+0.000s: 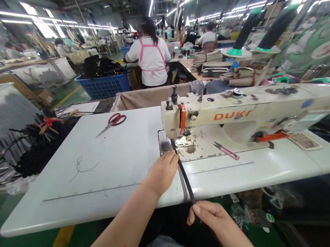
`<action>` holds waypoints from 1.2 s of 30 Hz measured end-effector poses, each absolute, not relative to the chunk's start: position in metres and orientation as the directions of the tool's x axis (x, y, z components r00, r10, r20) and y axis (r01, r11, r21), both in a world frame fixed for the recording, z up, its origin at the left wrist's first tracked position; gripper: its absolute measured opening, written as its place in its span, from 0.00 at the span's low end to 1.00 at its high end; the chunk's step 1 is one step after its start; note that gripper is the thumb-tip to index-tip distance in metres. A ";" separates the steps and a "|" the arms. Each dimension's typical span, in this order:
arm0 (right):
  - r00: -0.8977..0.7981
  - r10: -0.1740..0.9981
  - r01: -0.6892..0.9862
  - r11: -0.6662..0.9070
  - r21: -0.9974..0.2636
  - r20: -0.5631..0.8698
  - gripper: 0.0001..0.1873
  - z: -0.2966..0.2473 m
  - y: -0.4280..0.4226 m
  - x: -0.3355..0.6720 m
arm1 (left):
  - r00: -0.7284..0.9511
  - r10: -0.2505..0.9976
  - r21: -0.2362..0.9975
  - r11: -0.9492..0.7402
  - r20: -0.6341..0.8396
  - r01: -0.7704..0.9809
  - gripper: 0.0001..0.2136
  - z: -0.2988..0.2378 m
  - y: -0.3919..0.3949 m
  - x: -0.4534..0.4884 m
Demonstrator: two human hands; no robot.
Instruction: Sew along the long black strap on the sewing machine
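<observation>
A narrow black strap (186, 177) runs from under the needle area of the sewing machine (205, 109) down over the table's front edge. My left hand (164, 171) is closed on the strap just in front of the presser foot, knuckles up. Lower down, past the table edge, my right hand (208, 215) pinches the same strap between thumb and fingers. Between the two hands the strap is stretched nearly straight. Its far end, at the needle, is partly hidden by my left hand and the machine head.
Red-and-black scissors (114, 121) lie on the white table (88, 210), near a loose thread (83, 169). Pink thread snips (227, 151) rest right of the needle. A blue basket (102, 85) of black pieces stands behind, beside a person (152, 58) in a pink apron.
</observation>
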State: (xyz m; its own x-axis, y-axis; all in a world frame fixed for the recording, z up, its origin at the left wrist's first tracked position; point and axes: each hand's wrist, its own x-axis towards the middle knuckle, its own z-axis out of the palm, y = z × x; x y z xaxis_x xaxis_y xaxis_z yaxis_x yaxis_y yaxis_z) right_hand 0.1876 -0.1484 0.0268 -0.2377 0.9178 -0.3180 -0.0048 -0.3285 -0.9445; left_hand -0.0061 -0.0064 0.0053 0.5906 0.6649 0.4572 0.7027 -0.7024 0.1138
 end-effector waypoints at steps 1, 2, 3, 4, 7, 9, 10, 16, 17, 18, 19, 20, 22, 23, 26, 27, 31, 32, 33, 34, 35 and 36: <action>-0.252 0.914 0.002 -0.328 -0.945 -0.318 0.28 0.023 -0.148 0.189 | 0.589 0.668 0.119 -0.701 0.455 0.703 0.09 0.006 -0.006 -0.006; -0.263 0.911 0.007 -0.327 -0.945 -0.318 0.29 0.020 -0.148 0.190 | 0.588 0.672 0.123 -0.699 0.451 0.704 0.09 0.006 -0.006 -0.005; -0.267 0.910 0.012 -0.326 -0.945 -0.317 0.30 0.018 -0.147 0.190 | 0.586 0.675 0.127 -0.697 0.449 0.706 0.10 0.007 -0.006 -0.004; -0.271 0.909 0.014 -0.325 -0.946 -0.316 0.30 0.016 -0.147 0.191 | 0.583 0.678 0.130 -0.694 0.447 0.708 0.11 0.007 -0.005 -0.003; -0.279 0.910 0.011 -0.316 -0.949 -0.307 0.30 0.014 -0.145 0.191 | 0.560 0.696 0.134 -0.672 0.450 0.728 0.15 0.008 -0.004 0.000; -0.299 0.909 0.016 -0.301 -0.954 -0.292 0.30 0.012 -0.145 0.191 | 0.548 0.702 0.130 -0.661 0.455 0.739 0.16 0.007 -0.004 0.002; -0.310 0.907 0.019 -0.294 -0.956 -0.285 0.30 0.011 -0.144 0.191 | 0.546 0.702 0.126 -0.659 0.458 0.742 0.16 0.006 -0.003 0.002; -0.346 0.903 -0.037 -0.284 -0.958 -0.254 0.28 0.005 -0.145 0.192 | 0.585 0.658 0.066 -0.689 0.474 0.722 0.11 0.001 -0.004 -0.001; -0.361 0.903 -0.057 -0.272 -0.961 -0.234 0.27 0.007 -0.145 0.192 | 0.598 0.647 0.060 -0.700 0.473 0.711 0.11 0.000 -0.004 -0.002; -0.382 0.899 -0.073 -0.260 -0.963 -0.214 0.27 0.009 -0.145 0.192 | 0.606 0.639 0.057 -0.709 0.473 0.703 0.11 0.000 -0.004 -0.003; -0.400 0.895 -0.079 -0.249 -0.965 -0.199 0.26 0.012 -0.145 0.192 | 0.611 0.636 0.060 -0.714 0.472 0.697 0.10 0.001 -0.004 -0.004; -0.411 0.892 -0.073 -0.238 -0.968 -0.188 0.25 0.015 -0.145 0.192 | 0.613 0.636 0.066 -0.717 0.469 0.693 0.10 0.001 -0.005 -0.004; -0.397 0.901 -0.033 -0.204 -0.978 -0.174 0.23 0.021 -0.145 0.192 | 0.617 0.639 0.083 -0.722 0.459 0.687 0.09 0.004 -0.005 -0.005; -0.371 0.913 -0.007 -0.184 -0.983 -0.168 0.21 0.024 -0.145 0.192 | 0.617 0.642 0.093 -0.723 0.455 0.684 0.09 0.006 -0.005 -0.005; -0.282 0.947 0.065 -0.145 -0.987 -0.157 0.18 0.028 -0.144 0.190 | 0.611 0.648 0.120 -0.725 0.454 0.679 0.09 0.010 -0.006 -0.005; -0.267 0.949 0.081 -0.148 -0.986 -0.165 0.18 0.028 -0.144 0.189 | 0.610 0.648 0.124 -0.725 0.457 0.677 0.09 0.011 -0.007 -0.005; -0.245 0.945 0.097 -0.200 -0.975 -0.218 0.19 0.025 -0.143 0.182 | 0.598 0.650 0.122 -0.718 0.469 0.685 0.09 0.010 -0.007 -0.004; -0.217 0.951 0.121 -0.198 -0.973 -0.220 0.18 0.026 -0.143 0.179 | 0.596 0.651 0.120 -0.716 0.470 0.688 0.09 0.009 -0.007 -0.004; -0.177 0.961 0.162 -0.183 -0.970 -0.211 0.16 0.027 -0.142 0.177 | 0.596 0.653 0.118 -0.714 0.468 0.690 0.09 0.008 -0.007 -0.004; -0.137 0.973 0.214 -0.156 -0.964 -0.188 0.15 0.030 -0.141 0.175 | 0.599 0.654 0.117 -0.714 0.462 0.690 0.09 0.007 -0.007 -0.004; -0.106 0.983 0.269 -0.119 -0.956 -0.152 0.13 0.034 -0.139 0.173 | 0.604 0.655 0.115 -0.715 0.453 0.690 0.09 0.006 -0.006 -0.005; -0.086 0.990 0.308 -0.081 -0.948 -0.113 0.12 0.038 -0.136 0.171 | 0.611 0.655 0.111 -0.717 0.444 0.688 0.10 0.005 -0.006 -0.005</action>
